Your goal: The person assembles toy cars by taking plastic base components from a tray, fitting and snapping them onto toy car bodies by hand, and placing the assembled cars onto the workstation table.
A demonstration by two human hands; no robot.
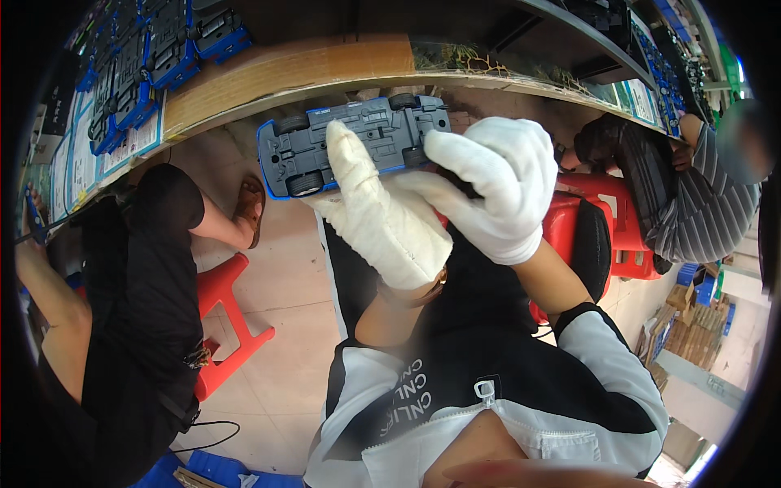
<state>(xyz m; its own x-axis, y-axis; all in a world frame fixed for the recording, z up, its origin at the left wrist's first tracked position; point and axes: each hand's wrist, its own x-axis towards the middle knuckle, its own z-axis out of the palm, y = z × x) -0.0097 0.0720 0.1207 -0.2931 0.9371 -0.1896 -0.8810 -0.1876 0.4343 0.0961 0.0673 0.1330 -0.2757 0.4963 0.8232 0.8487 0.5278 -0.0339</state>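
A blue toy car point(350, 142) is held upside down in front of me, its grey underside and black wheels facing the camera. My left hand point(378, 207), in a white glove, supports it from below with the thumb lying across the chassis. My right hand point(496, 183), also white-gloved, pinches the car's rear end near a wheel. Both hands are raised just under the edge of a wooden workbench point(293, 73).
More blue toy cars point(154, 57) lie stacked on the bench at upper left. A person in black sits at left on a red stool point(228, 317). Another person in a striped shirt point(704, 203) sits at right, near red stools point(610, 220) and cardboard boxes point(691, 333).
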